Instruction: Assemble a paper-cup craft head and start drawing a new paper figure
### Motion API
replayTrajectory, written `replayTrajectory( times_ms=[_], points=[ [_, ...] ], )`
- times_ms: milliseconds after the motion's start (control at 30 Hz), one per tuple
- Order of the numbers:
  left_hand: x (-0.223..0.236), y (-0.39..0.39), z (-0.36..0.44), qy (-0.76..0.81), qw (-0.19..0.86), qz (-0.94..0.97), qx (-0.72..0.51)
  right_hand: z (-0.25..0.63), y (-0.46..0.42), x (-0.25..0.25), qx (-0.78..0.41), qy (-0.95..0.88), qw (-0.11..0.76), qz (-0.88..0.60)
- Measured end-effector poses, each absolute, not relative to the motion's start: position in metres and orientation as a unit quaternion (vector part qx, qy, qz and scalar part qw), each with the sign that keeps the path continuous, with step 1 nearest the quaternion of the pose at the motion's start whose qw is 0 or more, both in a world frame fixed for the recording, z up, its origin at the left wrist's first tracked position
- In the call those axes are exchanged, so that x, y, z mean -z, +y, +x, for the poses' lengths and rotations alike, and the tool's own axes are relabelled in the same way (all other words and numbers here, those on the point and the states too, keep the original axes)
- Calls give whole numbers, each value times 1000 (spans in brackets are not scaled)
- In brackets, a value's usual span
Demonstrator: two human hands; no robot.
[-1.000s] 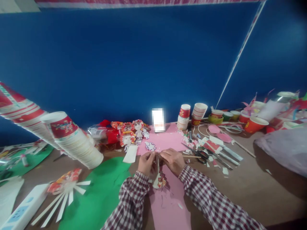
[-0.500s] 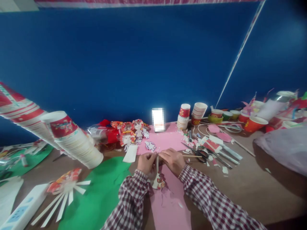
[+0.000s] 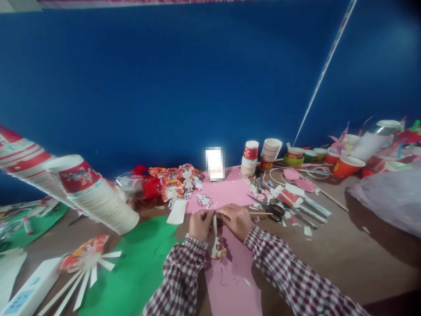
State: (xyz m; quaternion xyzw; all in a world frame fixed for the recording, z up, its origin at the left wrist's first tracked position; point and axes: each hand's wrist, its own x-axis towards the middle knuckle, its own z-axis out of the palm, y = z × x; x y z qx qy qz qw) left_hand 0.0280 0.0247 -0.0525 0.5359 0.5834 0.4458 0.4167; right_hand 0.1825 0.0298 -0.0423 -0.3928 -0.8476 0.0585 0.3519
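My left hand (image 3: 201, 224) and my right hand (image 3: 236, 220) meet over the pink paper, fingertips pinched close together. Between them is the narrow strip of a cut paper cup (image 3: 217, 250); its white and red-orange part hangs down toward me. A thin wooden stick (image 3: 261, 213) pokes out from under my right hand toward the black-handled scissors (image 3: 277, 211). Whether my right fingers grip that stick is hidden. Just beyond my hands lies a white cut-out animal figure (image 3: 204, 200).
Leaning stacks of paper cups (image 3: 98, 197) stand at left, near a cup cut into strips (image 3: 88, 259), green paper (image 3: 131, 263) and a power strip (image 3: 31, 287). Paper figures (image 3: 176, 184) and upright cups (image 3: 250, 160) line the back. A plastic bag (image 3: 388, 197) lies right.
The view has shifted slightly, so the surroundings sit a little further left. Both hands stay pinched on the strip, with only small finger movements; the hanging cut cup has turned slightly.
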Motion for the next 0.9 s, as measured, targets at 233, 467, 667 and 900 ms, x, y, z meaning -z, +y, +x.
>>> replayTrajectory(
  times_ms=[233,467,667,900],
  points=[
    [52,23,29,580,392,565,-436,182,30,42,-70,-829,362,-421],
    [52,22,30,580,388,568,-437,182,30,41,-43,-844,326,-424],
    [52,23,29,567,402,571,-437,181,31,40,-46,-852,303,-425],
    [52,24,24,541,427,589,-422,182,33,42,-64,-851,314,-416]
  ],
)
